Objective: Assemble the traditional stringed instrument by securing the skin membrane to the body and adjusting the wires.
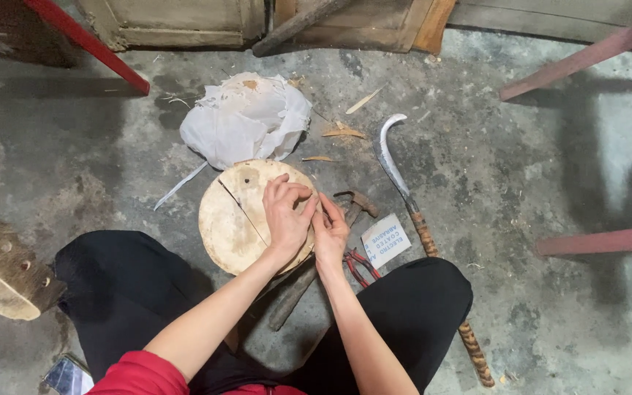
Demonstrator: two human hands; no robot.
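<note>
Two hands work together at the edge of a round wooden block on a concrete floor.
The left hand and right hand pinch something too small to tell; the pale, cracked wooden block lies under them, a hammer just right.

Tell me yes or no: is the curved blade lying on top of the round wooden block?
No, the curved blade lies on the concrete floor to the right of the round wooden block, apart from it.
</note>
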